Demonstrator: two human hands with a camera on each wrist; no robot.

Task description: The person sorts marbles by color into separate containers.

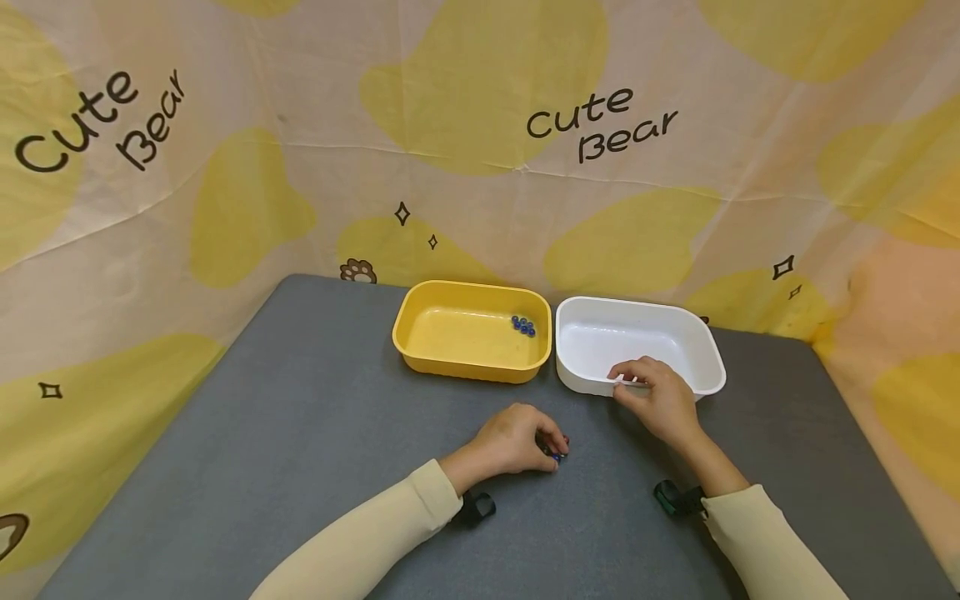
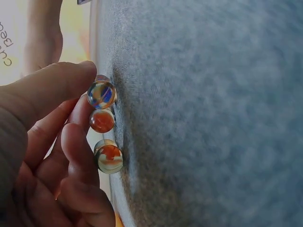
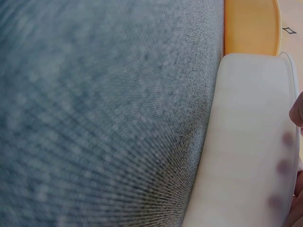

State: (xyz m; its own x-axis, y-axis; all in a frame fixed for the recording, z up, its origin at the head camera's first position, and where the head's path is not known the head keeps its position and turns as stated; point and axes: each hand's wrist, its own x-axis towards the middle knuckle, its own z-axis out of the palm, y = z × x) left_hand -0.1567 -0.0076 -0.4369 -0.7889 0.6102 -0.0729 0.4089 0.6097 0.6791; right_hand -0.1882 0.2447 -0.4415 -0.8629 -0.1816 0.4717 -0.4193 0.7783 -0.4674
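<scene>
At the front of the white tub [image 1: 637,312], my right hand [image 1: 662,404] pinches the rim, thumb outside and fingers inside. In the right wrist view, fingertips show as dark spots through the tub wall [image 3: 251,118]. My left hand [image 1: 513,440] is low at the table with its fingers curled around several glass marbles. The thumb touches a clear marble with blue and yellow swirls [image 2: 101,94]. Beside it sit an orange-red marble [image 2: 102,121] and an orange-and-white marble [image 2: 109,159], close to the fingertips. Only a little of these marbles shows in the head view.
A yellow tub [image 1: 468,367] stands left of the white one, with several blue marbles [image 1: 523,326] at its right end. Both are near the back edge of the grey table [image 1: 300,433]. A patterned cloth [image 1: 465,100] hangs behind. Each wrist wears a dark camera strap.
</scene>
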